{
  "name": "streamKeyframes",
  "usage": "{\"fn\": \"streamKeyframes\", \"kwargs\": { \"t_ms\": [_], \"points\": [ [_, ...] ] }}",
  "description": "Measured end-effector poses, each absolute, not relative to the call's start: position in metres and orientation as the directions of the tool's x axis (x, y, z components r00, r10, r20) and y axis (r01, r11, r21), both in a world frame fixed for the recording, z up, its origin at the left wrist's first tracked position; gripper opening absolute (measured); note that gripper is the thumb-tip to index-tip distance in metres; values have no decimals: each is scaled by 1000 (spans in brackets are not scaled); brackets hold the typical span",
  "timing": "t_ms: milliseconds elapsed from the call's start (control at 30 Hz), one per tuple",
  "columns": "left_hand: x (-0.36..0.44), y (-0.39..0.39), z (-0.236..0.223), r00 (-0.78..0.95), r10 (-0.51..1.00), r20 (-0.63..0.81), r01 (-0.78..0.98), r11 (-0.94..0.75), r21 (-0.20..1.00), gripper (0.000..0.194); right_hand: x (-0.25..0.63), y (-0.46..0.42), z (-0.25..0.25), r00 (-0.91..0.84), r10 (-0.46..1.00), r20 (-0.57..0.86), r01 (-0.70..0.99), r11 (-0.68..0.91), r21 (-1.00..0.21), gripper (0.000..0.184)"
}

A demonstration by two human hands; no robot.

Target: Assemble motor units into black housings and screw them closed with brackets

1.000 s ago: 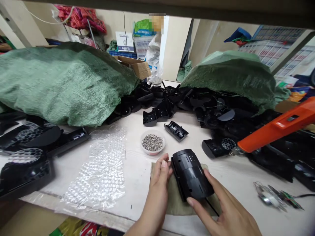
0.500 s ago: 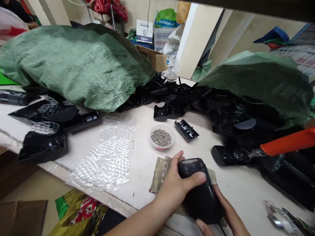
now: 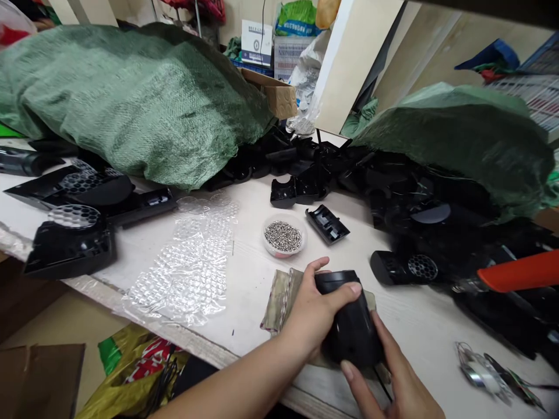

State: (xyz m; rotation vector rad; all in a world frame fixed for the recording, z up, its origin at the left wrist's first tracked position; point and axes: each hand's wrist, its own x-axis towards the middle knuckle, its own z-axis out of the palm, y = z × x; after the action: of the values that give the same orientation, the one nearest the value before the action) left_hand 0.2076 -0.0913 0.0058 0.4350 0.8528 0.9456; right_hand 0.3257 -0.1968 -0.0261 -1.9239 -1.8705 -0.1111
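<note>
A rounded black plastic housing (image 3: 353,331) leans over a folded cloth (image 3: 277,299) at the front of the table, with a thin black cable coming from its lower end. My left hand (image 3: 317,311) grips its upper left side, thumb across the front. Around its lower right end is my right hand (image 3: 388,366), thumb on the near edge and fingers along the side. Just beyond stands a clear round tub of small metal screws (image 3: 283,235). A small black plastic part (image 3: 327,224) lies beside the tub.
Clear bubble sheet (image 3: 187,262) lies on the left. Black plastic shells (image 3: 70,244) and a heap of black parts (image 3: 297,160) sit near green woven sacks (image 3: 144,105). At right are an orange-handled tool (image 3: 519,272) and a small motor with wires (image 3: 480,369).
The housing has tilted, so its top face shows less, while both hands keep hold of it. The orange-handled tool has shifted right and down in view. The whole view has moved slightly.
</note>
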Motion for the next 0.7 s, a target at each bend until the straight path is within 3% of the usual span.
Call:
{"fn": "streamKeyframes", "kwargs": {
  "t_ms": [100, 167, 300, 533, 700],
  "points": [
    [209, -88, 8, 305, 829, -468, -524, 557, 644, 65, 328, -191, -27, -83, 933, 350, 980, 140, -140, 71],
    [210, -87, 9, 309, 817, -488, -519, 574, 633, 65, 326, -189, -31, -85, 927, 366, 985, 134, -111, 77],
    [214, -84, 10, 303, 799, -520, -531, 595, 603, 64, 319, -186, -44, 3, 894, 448, 984, 76, -159, 91],
    [220, -82, 12, 265, 779, -568, -521, 611, 595, 65, 308, -180, -45, 81, 814, 575, 977, 49, -206, 75],
    [223, -83, 18, 224, 779, -586, -551, 597, 583, 65, 304, -179, -42, 109, 809, 578, 972, 36, -234, 73]
  ]
}}
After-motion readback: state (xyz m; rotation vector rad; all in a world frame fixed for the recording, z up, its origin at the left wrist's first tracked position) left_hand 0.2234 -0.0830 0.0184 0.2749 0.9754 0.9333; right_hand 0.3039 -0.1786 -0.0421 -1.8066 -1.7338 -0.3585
